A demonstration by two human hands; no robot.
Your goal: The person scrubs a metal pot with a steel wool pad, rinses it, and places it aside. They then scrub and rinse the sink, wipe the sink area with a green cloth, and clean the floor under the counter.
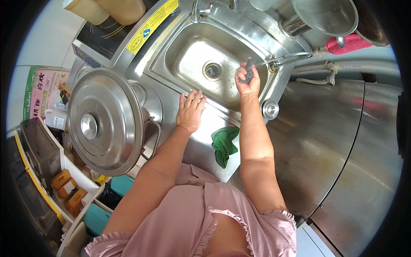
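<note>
My right hand [248,80] is closed around a grey metal scouring pad [247,73] above the right side of a stainless steel sink [189,48]. The sink's drain [213,70] lies to the left of that hand. Flat on the steel counter at the sink's near edge rests my left hand [191,110], its fingers apart and nothing held. A crumpled green cloth [225,144] lies on the counter between my forearms. Left of my left hand stands a large steel pot with its round lid [106,122] on.
A faucet [196,13] rises behind the sink. At the upper left is an induction cooktop [102,38] with containers on it. A mesh strainer [324,16] and a pink cloth [346,44] are at the upper right. Steel cabinet doors [321,128] stand on the right.
</note>
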